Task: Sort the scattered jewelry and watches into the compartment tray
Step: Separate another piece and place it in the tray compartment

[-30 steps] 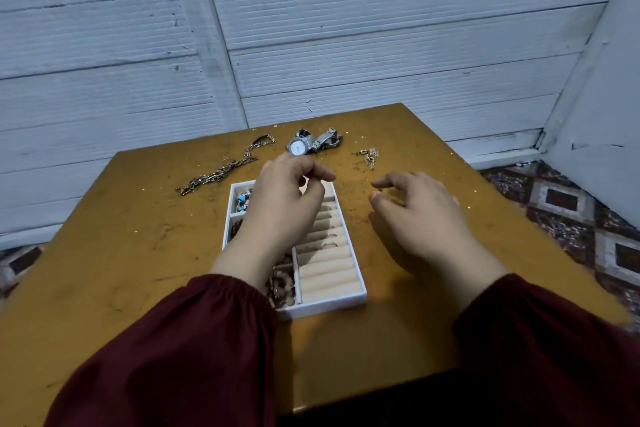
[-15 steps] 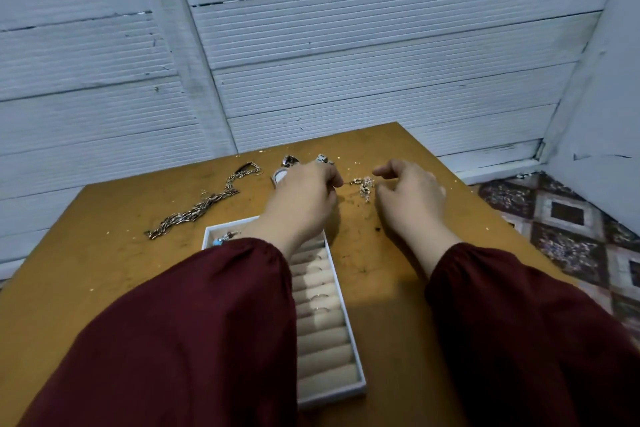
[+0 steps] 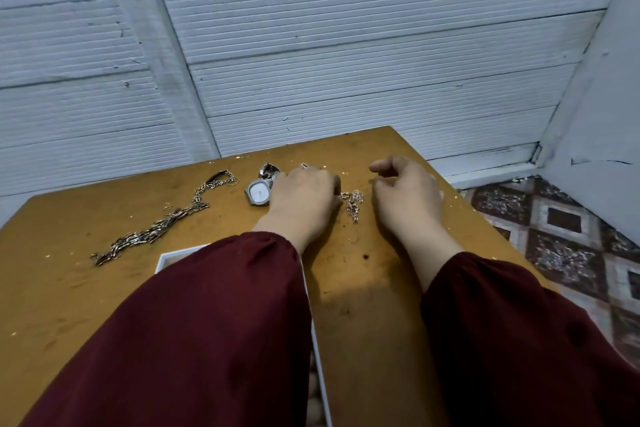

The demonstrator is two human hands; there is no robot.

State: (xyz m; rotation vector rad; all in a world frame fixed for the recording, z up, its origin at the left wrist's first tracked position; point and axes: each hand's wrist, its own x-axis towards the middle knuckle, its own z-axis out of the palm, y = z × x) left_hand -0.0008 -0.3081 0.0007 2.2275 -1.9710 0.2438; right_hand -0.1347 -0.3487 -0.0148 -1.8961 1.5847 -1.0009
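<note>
Spreading across the lower frame, the table [image 3: 363,288] carries everything. The compartment tray [image 3: 165,258] sits at lower centre-left, mostly hidden under the left sleeve [image 3: 207,322]; only a far corner and a strip of rim show. A long chain [image 3: 156,229] lies at mid-left, well apart from both hands. The left hand [image 3: 301,199], at centre, has its fingers curled downward; whether its tips pinch anything I cannot tell. The right hand [image 3: 407,196] sits just right of it, fingers loosely curled, with nothing visible in them. The watch [image 3: 259,191] lies face-up, touching the left hand's outer edge. Between the hands lies a small sparkly cluster [image 3: 354,204], likely the piece being picked up. It would be best pinched at its top link and lifted so the dangling parts hang free, then carried to the tray clear of the sleeve.
</note>
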